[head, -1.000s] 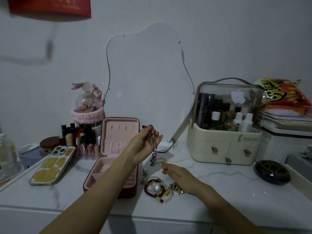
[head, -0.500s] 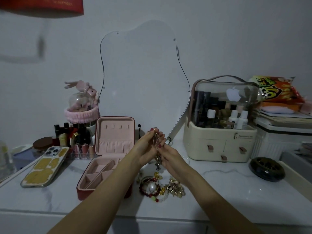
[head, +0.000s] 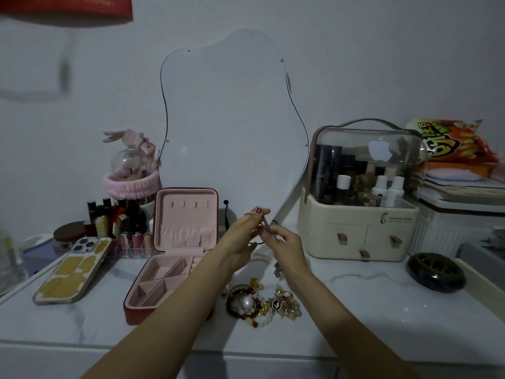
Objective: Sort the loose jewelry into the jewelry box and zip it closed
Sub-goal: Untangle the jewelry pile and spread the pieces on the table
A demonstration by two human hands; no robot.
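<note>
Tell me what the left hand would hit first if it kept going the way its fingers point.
The left hand points up and away, toward the mirror. Past the chain it pinches, the mirror's lower edge looks first in line, though depth is hard to judge.

Dark red zip-round jewelry box (head: 136, 314) lined in pale pink, white grey-veined marble desk (head: 382, 324), clear phone case (head: 72, 269) with gold patches, cream cosmetics organiser (head: 355, 239) with brown tabs, orange snack bag (head: 453, 143), red-and-pearl bead bracelets (head: 246, 303), red-painted nails
</note>
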